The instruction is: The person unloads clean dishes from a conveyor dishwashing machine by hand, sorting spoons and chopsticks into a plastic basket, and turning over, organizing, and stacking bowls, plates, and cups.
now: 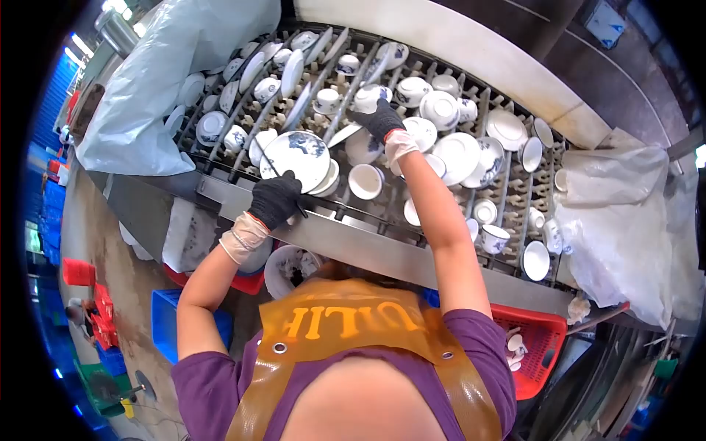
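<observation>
My left hand (pixel 276 198), in a black glove, is closed at the lower edge of a large blue-patterned plate (pixel 296 160), with a thin dark stick (pixel 302 212) beside the fingers. My right hand (pixel 378 120), also black-gloved, reaches over the rack and touches a patterned bowl (pixel 370 97); whether its fingers grip the bowl is hard to make out. A white cup (pixel 365 181) stands below the right hand. White bowls (pixel 440 109) and plates (pixel 457 157) lie to its right on the pegged conveyor rack (pixel 518 198).
Plastic sheets hang at the left (pixel 158 95) and right (pixel 625 220) ends. A metal rail (pixel 353 239) runs along the near edge. Below are a blue crate (pixel 168 323), a white bucket (pixel 283 272) and a red basket (pixel 531 353). A person (pixel 77 312) is at far left.
</observation>
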`<state>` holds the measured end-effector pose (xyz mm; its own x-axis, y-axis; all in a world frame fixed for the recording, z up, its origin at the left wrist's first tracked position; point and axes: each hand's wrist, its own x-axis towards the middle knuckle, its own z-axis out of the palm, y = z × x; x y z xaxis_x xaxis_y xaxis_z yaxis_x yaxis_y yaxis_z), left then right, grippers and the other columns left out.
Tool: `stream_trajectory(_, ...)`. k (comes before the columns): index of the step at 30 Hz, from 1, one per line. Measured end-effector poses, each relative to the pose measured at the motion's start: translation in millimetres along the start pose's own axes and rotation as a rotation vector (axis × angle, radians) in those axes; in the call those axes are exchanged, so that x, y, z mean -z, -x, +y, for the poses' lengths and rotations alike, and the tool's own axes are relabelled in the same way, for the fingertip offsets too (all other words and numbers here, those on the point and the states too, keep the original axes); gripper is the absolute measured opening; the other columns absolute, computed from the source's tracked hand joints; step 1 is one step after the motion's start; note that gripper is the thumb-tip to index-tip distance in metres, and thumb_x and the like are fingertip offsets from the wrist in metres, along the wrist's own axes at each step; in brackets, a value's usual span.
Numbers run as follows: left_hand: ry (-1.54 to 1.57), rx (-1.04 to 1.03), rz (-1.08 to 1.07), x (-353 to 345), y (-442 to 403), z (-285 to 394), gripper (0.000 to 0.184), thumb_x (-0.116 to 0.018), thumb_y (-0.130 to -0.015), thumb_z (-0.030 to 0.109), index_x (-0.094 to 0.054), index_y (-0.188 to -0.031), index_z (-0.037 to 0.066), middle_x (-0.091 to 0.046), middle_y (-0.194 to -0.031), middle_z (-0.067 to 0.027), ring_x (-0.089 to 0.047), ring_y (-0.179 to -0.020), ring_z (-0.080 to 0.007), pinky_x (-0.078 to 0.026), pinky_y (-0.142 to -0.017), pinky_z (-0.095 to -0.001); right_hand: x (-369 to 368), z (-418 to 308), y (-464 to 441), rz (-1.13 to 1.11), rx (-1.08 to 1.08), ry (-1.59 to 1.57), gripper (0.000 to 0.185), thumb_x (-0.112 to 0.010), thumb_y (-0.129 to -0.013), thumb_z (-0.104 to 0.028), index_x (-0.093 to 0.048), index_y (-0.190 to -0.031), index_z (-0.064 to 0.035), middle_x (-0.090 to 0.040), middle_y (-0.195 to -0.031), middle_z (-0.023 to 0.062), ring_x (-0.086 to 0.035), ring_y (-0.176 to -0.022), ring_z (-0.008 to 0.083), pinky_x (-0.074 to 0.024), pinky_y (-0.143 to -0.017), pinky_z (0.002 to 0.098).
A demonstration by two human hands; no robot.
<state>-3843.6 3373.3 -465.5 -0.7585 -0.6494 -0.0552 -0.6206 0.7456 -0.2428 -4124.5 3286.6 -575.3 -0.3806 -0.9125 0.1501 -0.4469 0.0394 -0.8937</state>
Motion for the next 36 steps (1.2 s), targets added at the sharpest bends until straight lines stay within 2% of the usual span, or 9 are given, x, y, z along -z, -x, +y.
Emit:
stream_trajectory(2,0.031,-0.122,0.165,-5,3,-11,0.014,-0.065,-0.064,0.023,-0.057,-0.066,0.011,-0.056,-0.070,-0.0101,-0.060,-0.057,-0.0286,-0.046,-0.050,-0.0384,11,-25,-14,-0.199,-0.035,-0.165,0.068,-0.078,-0.060,-0.027,-0.048,-0.116,-0.0025,-0.062,-0.098,0.0158,-0.059,-0.089,0.0276,-0.0475,-0.079,0.0367)
stream_trajectory(3,0.042,-0.114,0.168,-1,7,-14,0.014,-0.065,-0.064,0.023,-0.057,-0.066,0.011,-0.056,-0.070,-0.0101,-0.060,-0.057,-0.0286,-0.046,-0.050,-0.0384,-13,25,-54,-0.329,0.216,-0.098,0.071,-0.078,-0.057,-0.023,-0.047,-0.116,-0.0011,-0.061,-0.100,0.0184,-0.059,-0.091,0.0305,-0.0471,-0.081,0.0377)
stream_trajectory(7,0.534,-0.045,0.632,32,2,-30,0.015,-0.063,-0.077,0.019,-0.059,-0.072,0.006,-0.057,-0.066,-0.0095,-0.057,-0.055,-0.0239,-0.044,-0.050,-0.0317,36,-75,22,-0.077,0.211,0.155,0.068,-0.076,-0.060,-0.014,-0.047,-0.121,-0.0002,-0.060,-0.106,0.0197,-0.059,-0.097,0.0289,-0.0479,-0.083,0.0340)
stream_trajectory(13,0.784,0.130,0.737,38,-24,-72,0.017,-0.065,-0.078,0.017,-0.062,-0.079,-0.001,-0.061,-0.070,-0.0130,-0.059,-0.062,-0.0239,-0.047,-0.060,-0.0349,41,-139,30,-0.443,0.587,0.320,0.039,-0.065,-0.066,-0.007,-0.062,-0.104,-0.0110,-0.064,-0.098,0.0140,-0.060,-0.091,0.0296,-0.0471,-0.083,0.0369)
stream_trajectory(22,0.559,0.147,0.604,-9,-66,-73,0.019,-0.065,-0.078,0.022,-0.064,-0.078,0.003,-0.059,-0.070,-0.0131,-0.058,-0.064,-0.0277,-0.045,-0.059,-0.0351,0,-131,19,-0.257,1.172,0.525,0.014,-0.063,-0.067,-0.012,-0.065,-0.080,-0.0148,-0.061,-0.076,0.0076,-0.059,-0.078,0.0292,-0.0462,-0.066,0.0406)
stream_trajectory(27,0.642,0.092,0.612,33,-30,-40,0.017,-0.069,-0.074,0.023,-0.063,-0.081,0.008,-0.057,-0.067,-0.0121,-0.056,-0.059,-0.0272,-0.043,-0.052,-0.0353,20,-88,92,0.038,0.494,0.400,0.026,-0.067,-0.068,-0.016,-0.060,-0.092,-0.0117,-0.059,-0.081,0.0105,-0.058,-0.078,0.0305,-0.0468,-0.067,0.0412)
stream_trajectory(29,0.740,-0.006,0.527,47,-11,-28,0.019,-0.072,-0.071,0.020,-0.063,-0.082,0.008,-0.057,-0.066,-0.0106,-0.056,-0.058,-0.0261,-0.044,-0.052,-0.0346,22,-55,115,-0.337,0.158,0.614,0.023,-0.063,-0.072,-0.018,-0.058,-0.093,-0.0122,-0.061,-0.084,0.0106,-0.060,-0.080,0.0286,-0.0485,-0.066,0.0404)
stream_trajectory(34,0.427,-0.191,0.294,14,-16,6,0.029,-0.071,-0.063,0.019,-0.062,-0.088,0.008,-0.057,-0.089,-0.0108,-0.058,-0.068,-0.0295,-0.047,-0.058,-0.0364,22,-47,157,0.025,0.219,0.567,0.023,-0.056,-0.074,-0.008,-0.058,-0.097,-0.0101,-0.060,-0.098,0.0102,-0.061,-0.081,0.0270,-0.0500,-0.060,0.0363)
stream_trajectory(36,0.325,-0.138,0.156,-7,-20,9,0.026,-0.070,-0.063,0.019,-0.062,-0.086,0.008,-0.057,-0.086,-0.0115,-0.058,-0.070,-0.0302,-0.047,-0.059,-0.0374,26,-42,176,0.253,0.547,0.486,0.022,-0.057,-0.074,-0.007,-0.058,-0.096,-0.0089,-0.058,-0.103,0.0133,-0.060,-0.082,0.0289,-0.0510,-0.060,0.0349)
